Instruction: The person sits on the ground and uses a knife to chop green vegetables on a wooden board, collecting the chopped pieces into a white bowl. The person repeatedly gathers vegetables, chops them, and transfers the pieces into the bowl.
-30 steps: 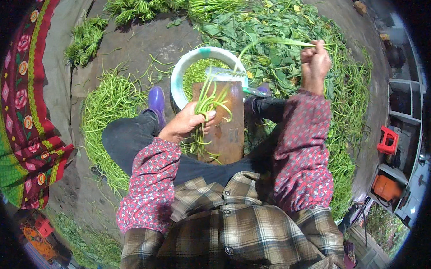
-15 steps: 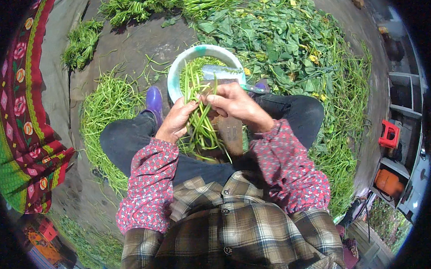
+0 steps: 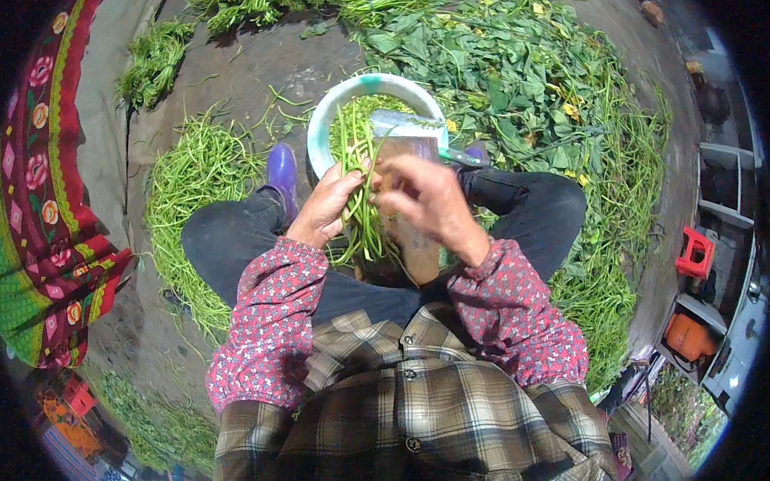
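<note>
A loose bunch of thin green stems (image 3: 364, 220) hangs from my left hand (image 3: 323, 207), whose fingers and thumb close round its upper part. Just right of the bunch is my right hand (image 3: 434, 198), bent at the fingers and smeared by motion, so its grip is unclear. Beyond both hands stands a round white-and-green basin (image 3: 317, 141) with chopped green pieces (image 3: 345, 123) inside. A wide-bladed knife (image 3: 460, 157) with a dark green handle lies across the basin's right side. Below my right hand, a wooden board (image 3: 421, 252) slopes between my legs.
Long green stems (image 3: 198, 171) are heaped at left. A broad pile of leafy vines (image 3: 499, 101) spreads along the right. Tied green bundles (image 3: 394, 1) lie at the far side. A red stool (image 3: 695, 252) stands at far right, a flowered cloth (image 3: 39, 172) hangs at left.
My right hand has drawn slightly away to the right from the stems and blurred. The stems hang in a narrower bunch from my left hand. The whole view has shifted a little.
</note>
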A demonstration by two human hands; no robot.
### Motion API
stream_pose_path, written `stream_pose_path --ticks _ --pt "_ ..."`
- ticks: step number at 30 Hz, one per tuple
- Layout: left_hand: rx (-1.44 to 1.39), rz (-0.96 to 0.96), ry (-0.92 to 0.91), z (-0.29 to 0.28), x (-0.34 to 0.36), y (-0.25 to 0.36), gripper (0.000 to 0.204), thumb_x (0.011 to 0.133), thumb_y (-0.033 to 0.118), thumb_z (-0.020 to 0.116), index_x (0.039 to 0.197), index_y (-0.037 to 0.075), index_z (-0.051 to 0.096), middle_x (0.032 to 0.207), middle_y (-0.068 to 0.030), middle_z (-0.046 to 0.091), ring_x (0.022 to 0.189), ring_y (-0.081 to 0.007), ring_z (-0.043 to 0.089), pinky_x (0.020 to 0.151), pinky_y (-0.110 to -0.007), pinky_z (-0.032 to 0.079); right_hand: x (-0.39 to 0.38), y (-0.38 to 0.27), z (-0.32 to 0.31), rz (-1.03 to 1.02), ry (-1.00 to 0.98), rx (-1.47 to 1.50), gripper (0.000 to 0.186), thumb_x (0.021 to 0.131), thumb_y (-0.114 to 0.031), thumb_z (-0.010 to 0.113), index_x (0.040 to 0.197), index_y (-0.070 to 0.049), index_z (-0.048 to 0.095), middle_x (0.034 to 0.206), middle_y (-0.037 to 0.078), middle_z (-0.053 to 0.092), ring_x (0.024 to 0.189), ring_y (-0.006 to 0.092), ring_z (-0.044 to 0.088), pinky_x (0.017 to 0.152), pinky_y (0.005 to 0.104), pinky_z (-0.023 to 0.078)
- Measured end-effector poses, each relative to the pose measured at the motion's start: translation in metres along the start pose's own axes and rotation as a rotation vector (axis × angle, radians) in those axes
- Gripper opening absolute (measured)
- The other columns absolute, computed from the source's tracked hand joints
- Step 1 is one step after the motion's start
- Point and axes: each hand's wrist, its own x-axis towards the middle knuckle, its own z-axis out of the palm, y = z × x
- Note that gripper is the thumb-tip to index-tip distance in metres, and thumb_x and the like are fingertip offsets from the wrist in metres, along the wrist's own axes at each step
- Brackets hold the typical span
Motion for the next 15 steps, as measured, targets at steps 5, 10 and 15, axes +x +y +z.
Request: stream_pose_path --ticks 5,10,15 --pt "0.041 -0.003 -0.022 0.012 -0.002 0.004 0.026 0.09 0.014 0.05 0.114 0.003 0.046 0.1 -0.0035 0.054 0.09 -0.0122 0.055 0.075 -0.028 0.05 -0.005 0.003 0.026 -0.093 0.161 -0.053 0.017 0.074 -0.007 0.067 0.088 0.0 0.06 0.071 0.011 0.06 0.063 0.0193 0.061 0.057 0.0273 0.047" --pt "0.092 0.028 -0.165 0.013 -0.007 0.007 0.036 0.083 0.02 0.062 0.11 0.002 0.047 0.092 -0.0025 0.055 0.078 -0.0115 0.056 0.069 -0.026 0.049 -0.002 0.002 0.017 0.22 0.203 0.285 0.008 0.079 -0.004 0.061 0.084 0.003 0.061 0.071 0.005 0.063 0.065 0.01 0.06 0.059 0.0236 0.048" --pt "0.352 0.038 -0.314 0.009 -0.003 0.008 0.046 0.079 0.028 0.066 0.113 0.0 0.051 0.089 -0.0048 0.059 0.07 -0.0104 0.052 0.062 -0.024 0.043 0.0 0.038 0.0 0.545 0.011 0.62 0.033 0.091 -0.03 0.051 0.077 -0.002 0.061 0.062 0.0 0.057 0.053 0.006 0.05 0.046 0.0196 0.038"
